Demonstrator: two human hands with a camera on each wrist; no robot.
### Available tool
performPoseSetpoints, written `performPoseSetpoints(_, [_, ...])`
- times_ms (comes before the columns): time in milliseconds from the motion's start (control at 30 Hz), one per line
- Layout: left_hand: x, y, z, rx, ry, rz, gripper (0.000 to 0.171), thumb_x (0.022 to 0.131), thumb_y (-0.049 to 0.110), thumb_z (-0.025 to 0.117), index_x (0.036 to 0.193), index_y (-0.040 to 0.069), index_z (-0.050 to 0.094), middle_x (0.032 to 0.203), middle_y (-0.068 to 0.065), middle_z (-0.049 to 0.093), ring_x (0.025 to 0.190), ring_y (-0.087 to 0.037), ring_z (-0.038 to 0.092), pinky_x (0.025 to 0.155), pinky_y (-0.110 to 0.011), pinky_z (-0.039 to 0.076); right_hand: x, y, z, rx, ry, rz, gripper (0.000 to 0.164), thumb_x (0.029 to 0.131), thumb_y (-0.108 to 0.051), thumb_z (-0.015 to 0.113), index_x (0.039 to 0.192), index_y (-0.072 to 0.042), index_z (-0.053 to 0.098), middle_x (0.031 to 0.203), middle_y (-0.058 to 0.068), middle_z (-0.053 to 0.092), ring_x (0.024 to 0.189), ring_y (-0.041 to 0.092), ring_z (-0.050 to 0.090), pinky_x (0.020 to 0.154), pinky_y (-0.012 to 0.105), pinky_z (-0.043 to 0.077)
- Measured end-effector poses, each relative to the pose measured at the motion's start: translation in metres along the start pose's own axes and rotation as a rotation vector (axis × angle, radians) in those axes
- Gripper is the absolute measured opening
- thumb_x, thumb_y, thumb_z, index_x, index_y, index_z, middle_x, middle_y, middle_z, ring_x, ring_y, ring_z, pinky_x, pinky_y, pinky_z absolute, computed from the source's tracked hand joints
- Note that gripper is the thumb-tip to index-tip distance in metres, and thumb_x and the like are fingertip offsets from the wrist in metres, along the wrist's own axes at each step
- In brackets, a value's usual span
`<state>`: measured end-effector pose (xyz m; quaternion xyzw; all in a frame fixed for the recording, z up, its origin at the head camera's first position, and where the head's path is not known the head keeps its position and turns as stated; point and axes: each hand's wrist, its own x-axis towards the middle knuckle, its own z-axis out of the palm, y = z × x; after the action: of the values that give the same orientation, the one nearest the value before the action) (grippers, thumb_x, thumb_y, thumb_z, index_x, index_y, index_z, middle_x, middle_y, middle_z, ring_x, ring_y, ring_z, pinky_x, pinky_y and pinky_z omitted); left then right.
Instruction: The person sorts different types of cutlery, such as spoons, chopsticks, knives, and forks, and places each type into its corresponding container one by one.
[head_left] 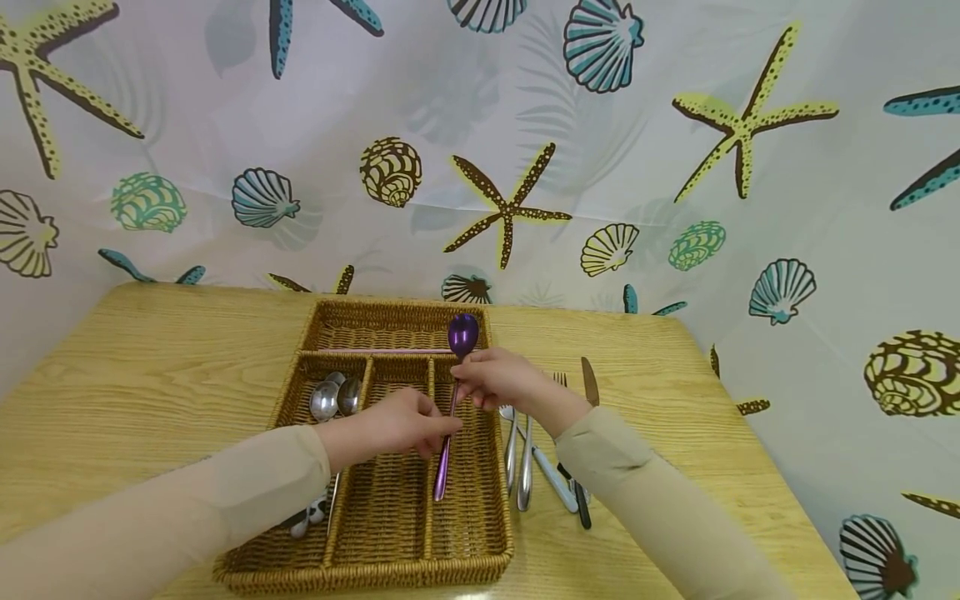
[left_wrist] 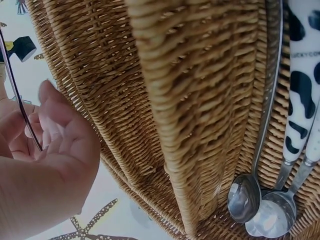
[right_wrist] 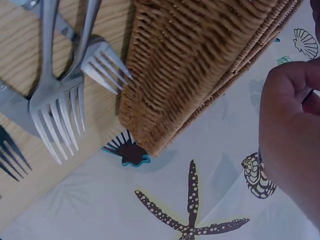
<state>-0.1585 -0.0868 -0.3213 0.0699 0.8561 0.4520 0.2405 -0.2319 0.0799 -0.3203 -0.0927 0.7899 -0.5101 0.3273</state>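
Observation:
A shiny purple spoon [head_left: 462, 333] is held over the wicker tray [head_left: 360, 577], bowl toward the back and handle slanting toward the front. My right hand [head_left: 504, 383] pinches it just below the bowl. At the middle of the handle, my left hand [head_left: 401, 423] holds it between thumb and fingers. In the left wrist view the thin handle runs down into the left hand [left_wrist: 55, 145]. The right wrist view shows my right hand [right_wrist: 290, 125] at the edge, its fingertips partly cut off.
Silver spoons [head_left: 324, 401] and a cow-print handle [left_wrist: 302, 90] lie in the tray's left compartment. A thin pink rod [head_left: 390, 351] lies along the back compartment. Right of the tray are several forks [right_wrist: 55, 110] and a knife [head_left: 590, 382]. A patterned cloth [head_left: 322, 100] hangs behind the table.

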Motion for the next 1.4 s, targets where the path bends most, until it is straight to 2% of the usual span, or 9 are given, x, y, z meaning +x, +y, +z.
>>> performPoseSetpoints(133, [0.0,-0.002,-0.002,-0.023,0.004,0.042,0.024,0.091,0.022,0.06,0.077,0.002,0.066,0.067,-0.003,0.065,0.056,-0.008,0.057,0.051,-0.022,0.043,0.002,-0.001,0.005,-0.007,0.018,-0.008,0.024,0.096,-0.019,0.049,0.074,-0.011,0.052,0.062,-0.005,0.06,0.048,0.004,0.045,0.047,0.017,0.036])
performPoseSetpoints(233, [0.0,-0.005,-0.005,-0.049,-0.013,0.076,0.021,0.09,0.015,0.061,0.076,-0.001,0.067,0.067,-0.005,0.068,0.052,-0.007,0.054,0.048,-0.019,0.038,0.003,-0.001,0.007,-0.015,0.016,-0.006,0.021,0.096,-0.02,0.05,0.08,-0.008,0.056,0.062,-0.004,0.061,0.046,0.004,0.045,0.046,0.017,0.037])
performPoseSetpoints(333, [-0.001,-0.01,-0.01,-0.067,-0.034,0.085,0.021,0.089,0.013,0.062,0.076,-0.002,0.067,0.069,-0.004,0.068,0.053,-0.006,0.055,0.05,-0.018,0.04,0.002,-0.001,0.008,-0.037,0.006,0.003,0.023,0.097,-0.024,0.05,0.091,-0.003,0.058,0.063,-0.004,0.061,0.046,0.004,0.045,0.047,0.018,0.038])
performPoseSetpoints(500, [-0.009,-0.021,-0.027,-0.059,-0.051,0.02,0.02,0.088,0.016,0.063,0.075,0.001,0.067,0.063,0.001,0.064,0.052,-0.006,0.054,0.051,-0.02,0.04,0.0,-0.002,0.004,-0.063,0.01,0.018,0.037,0.098,-0.03,0.047,0.114,0.003,0.057,0.063,-0.004,0.06,0.047,0.005,0.046,0.048,0.018,0.038])
performPoseSetpoints(667, [-0.023,-0.039,-0.045,-0.027,-0.093,-0.044,0.022,0.087,0.015,0.065,0.067,0.007,0.062,0.054,0.003,0.059,0.049,-0.006,0.056,0.053,-0.021,0.046,-0.001,0.003,-0.004,-0.049,0.03,0.047,0.047,0.099,-0.031,0.046,0.134,0.001,0.047,0.062,-0.003,0.059,0.048,0.006,0.046,0.048,0.018,0.037])
performPoseSetpoints(767, [-0.031,-0.052,-0.054,-0.024,-0.115,-0.077,0.024,0.086,0.013,0.066,0.064,0.008,0.059,0.054,0.002,0.06,0.048,-0.004,0.057,0.054,-0.022,0.051,-0.001,0.005,-0.007,-0.038,0.028,0.053,0.047,0.099,-0.031,0.045,0.134,0.001,0.047,0.061,-0.004,0.059,0.048,0.006,0.046,0.048,0.019,0.037])
performPoseSetpoints(1000, [-0.047,-0.074,-0.069,-0.075,-0.128,-0.15,0.02,0.085,0.009,0.066,0.067,0.006,0.059,0.056,0.002,0.06,0.049,-0.003,0.058,0.055,-0.02,0.053,-0.004,0.006,-0.01,-0.043,0.034,0.039,0.041,0.1,-0.031,0.043,0.12,0.004,0.053,0.061,-0.005,0.058,0.048,0.006,0.047,0.049,0.02,0.035])
performPoseSetpoints(1200, [-0.052,-0.083,-0.071,-0.092,-0.117,-0.186,0.016,0.085,0.006,0.065,0.071,0.002,0.06,0.059,0.0,0.06,0.049,-0.003,0.058,0.055,-0.019,0.053,-0.003,0.008,-0.01,-0.048,0.038,0.035,0.037,0.1,-0.031,0.044,0.115,0.0,0.056,0.061,-0.004,0.057,0.048,0.005,0.047,0.049,0.021,0.036])
performPoseSetpoints(1400, [-0.05,-0.088,-0.067,-0.037,-0.106,-0.18,0.01,0.084,0.003,0.064,0.075,-0.002,0.063,0.058,-0.002,0.061,0.048,-0.003,0.058,0.053,-0.019,0.052,-0.002,0.008,-0.01,-0.059,0.038,0.026,0.037,0.1,-0.03,0.044,0.117,0.001,0.055,0.062,-0.004,0.057,0.048,0.005,0.047,0.049,0.02,0.036])
